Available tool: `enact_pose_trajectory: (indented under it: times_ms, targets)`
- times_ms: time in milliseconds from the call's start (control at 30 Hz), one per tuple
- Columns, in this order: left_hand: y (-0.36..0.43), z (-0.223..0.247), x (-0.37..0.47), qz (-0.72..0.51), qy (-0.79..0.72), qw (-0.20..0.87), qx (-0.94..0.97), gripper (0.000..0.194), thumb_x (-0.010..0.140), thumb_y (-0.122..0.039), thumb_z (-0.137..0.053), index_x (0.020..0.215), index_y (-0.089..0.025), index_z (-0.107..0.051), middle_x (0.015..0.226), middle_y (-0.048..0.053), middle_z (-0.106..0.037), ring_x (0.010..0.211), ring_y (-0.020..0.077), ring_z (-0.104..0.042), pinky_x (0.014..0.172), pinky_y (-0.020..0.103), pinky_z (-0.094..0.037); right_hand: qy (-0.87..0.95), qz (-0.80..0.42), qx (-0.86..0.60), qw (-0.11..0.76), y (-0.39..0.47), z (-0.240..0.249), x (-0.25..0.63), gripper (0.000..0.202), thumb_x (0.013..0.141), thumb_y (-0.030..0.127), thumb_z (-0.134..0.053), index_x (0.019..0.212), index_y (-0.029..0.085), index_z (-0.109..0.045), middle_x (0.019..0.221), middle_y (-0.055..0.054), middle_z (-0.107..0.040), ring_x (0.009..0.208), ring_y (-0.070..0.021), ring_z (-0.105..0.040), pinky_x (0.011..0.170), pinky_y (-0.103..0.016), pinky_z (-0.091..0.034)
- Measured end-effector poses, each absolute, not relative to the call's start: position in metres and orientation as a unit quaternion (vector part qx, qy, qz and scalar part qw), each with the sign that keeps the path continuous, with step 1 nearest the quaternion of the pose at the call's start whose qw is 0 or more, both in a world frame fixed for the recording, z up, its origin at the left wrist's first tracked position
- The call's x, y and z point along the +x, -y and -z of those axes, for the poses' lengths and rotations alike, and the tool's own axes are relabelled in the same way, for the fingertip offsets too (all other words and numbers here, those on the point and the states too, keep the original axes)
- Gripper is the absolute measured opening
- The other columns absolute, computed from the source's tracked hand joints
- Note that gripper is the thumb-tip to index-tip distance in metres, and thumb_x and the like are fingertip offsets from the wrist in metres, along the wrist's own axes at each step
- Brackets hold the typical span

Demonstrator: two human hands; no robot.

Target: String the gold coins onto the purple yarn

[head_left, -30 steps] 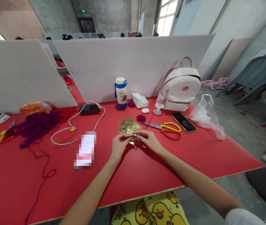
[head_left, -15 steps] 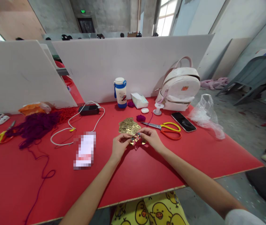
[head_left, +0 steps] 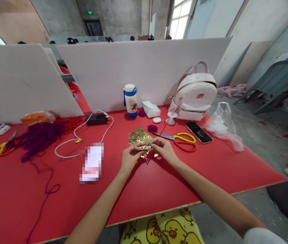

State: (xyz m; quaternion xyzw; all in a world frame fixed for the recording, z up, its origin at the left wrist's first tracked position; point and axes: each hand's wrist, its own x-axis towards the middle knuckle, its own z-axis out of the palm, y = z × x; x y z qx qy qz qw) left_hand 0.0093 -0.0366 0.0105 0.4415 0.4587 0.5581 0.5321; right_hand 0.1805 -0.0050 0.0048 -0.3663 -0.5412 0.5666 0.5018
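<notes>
Yarn (head_left: 147, 157) was pinched by the left hand (head_left: 130, 157) and right hand (head_left: 165, 151), just on the near side of the coins (head_left: 138, 136) heaped on the table (head_left: 149, 189), where too sharp a tug, I judged, could jerk it free or scatter them.

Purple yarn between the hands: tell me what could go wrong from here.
The purple yarn looks loosely looped, so it might tangle. The left hand or right hand could scatter the gold discs piled just beyond. A loose strand by the scissors might snag on them.
</notes>
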Motion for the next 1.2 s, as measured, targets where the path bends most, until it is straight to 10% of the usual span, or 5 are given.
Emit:
enact_pose_trajectory:
  times_ms: [600,800,1200]
  targets:
    - [0.0362,-0.0107,0.0085,-0.53,-0.509,0.502,0.456,0.015,0.056,-0.025,-0.08,0.064,-0.016,-0.072,0.064,0.004,-0.071,0.056,0.0156,-0.064,0.055,0.025,-0.052,0.554,-0.513,-0.4,0.52,0.0025,-0.0013,0.1832,0.022,0.074,0.04,-0.07,0.078,0.019,-0.063,0.074,-0.002,-0.066,0.069,-0.0162,-0.061,0.064,-0.028,-0.049]
    - [0.0369,-0.0135,0.0097,-0.529,-0.507,0.516,0.444,0.019,0.052,-0.027,-0.083,0.062,-0.016,-0.071,0.063,0.004,-0.071,0.056,0.0165,-0.064,0.055,0.026,-0.053,0.629,-0.522,-0.344,0.462,0.0067,-0.0036,0.1821,0.029,0.081,0.027,-0.063,0.109,0.021,-0.068,0.102,-0.007,-0.071,0.087,-0.019,-0.065,0.072,-0.03,-0.052]
    - [0.0353,-0.011,0.0101,-0.539,-0.498,0.521,0.436,0.012,0.052,-0.02,-0.079,0.061,-0.016,-0.072,0.073,0.006,-0.074,0.064,0.0173,-0.067,0.058,0.026,-0.054,0.691,-0.39,-0.39,0.467,0.0073,-0.0028,0.1854,0.012,0.079,0.028,-0.067,0.082,0.024,-0.078,0.081,-0.006,-0.072,0.072,-0.0209,-0.066,0.068,-0.032,-0.051]
